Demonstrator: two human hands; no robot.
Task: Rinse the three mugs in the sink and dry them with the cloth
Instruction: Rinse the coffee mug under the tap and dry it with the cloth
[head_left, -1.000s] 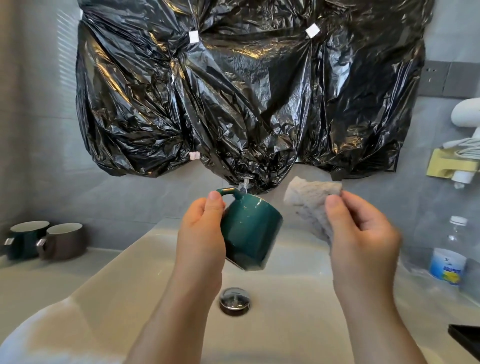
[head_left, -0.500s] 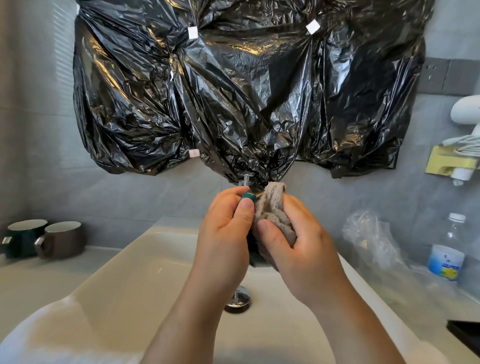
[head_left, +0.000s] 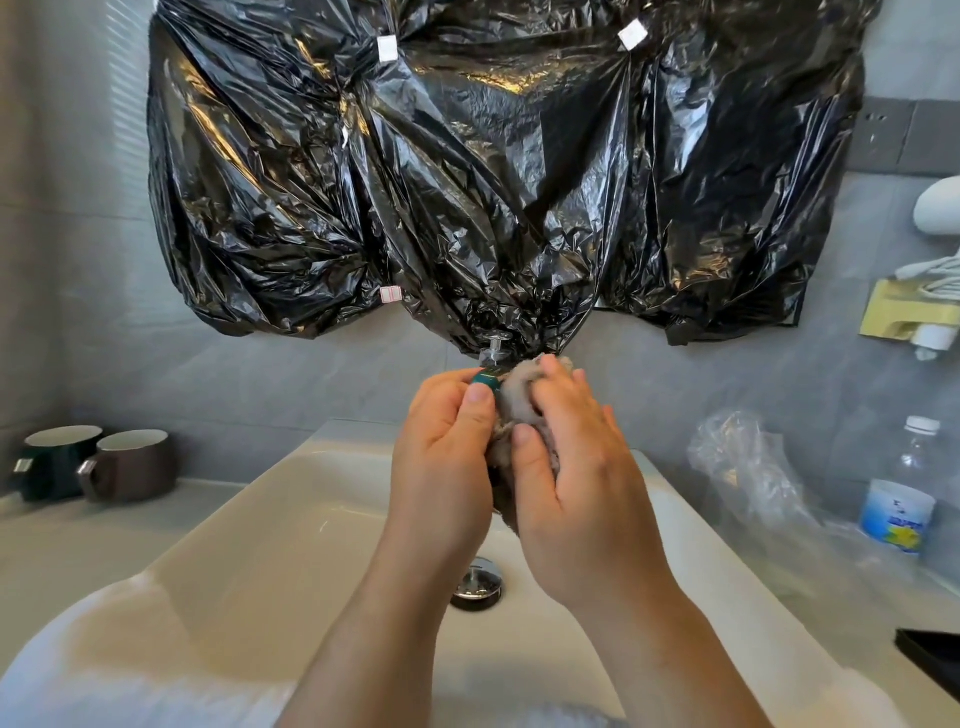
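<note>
Above the white sink (head_left: 291, 519), my left hand (head_left: 441, 457) grips a teal mug (head_left: 485, 378); only a bit of its handle shows past my thumb. My right hand (head_left: 571, 478) presses a beige cloth (head_left: 514, 410) against the mug, so the mug's body is hidden between both hands. Two more mugs stand side by side on the counter at the left: a dark green mug (head_left: 52, 462) and a brown mug (head_left: 130, 465), both upright with handles toward me.
The metal drain plug (head_left: 479, 582) sits in the basin below my hands. Black plastic sheeting (head_left: 493, 171) covers the wall, with the tap (head_left: 494, 347) poking out beneath it. A crumpled clear bag (head_left: 743, 462), a water bottle (head_left: 901, 493) and a dark object (head_left: 935, 660) lie at the right.
My right hand brought the cloth from the right onto the teal mug and now covers it. The hands have closed together and shifted slightly.
</note>
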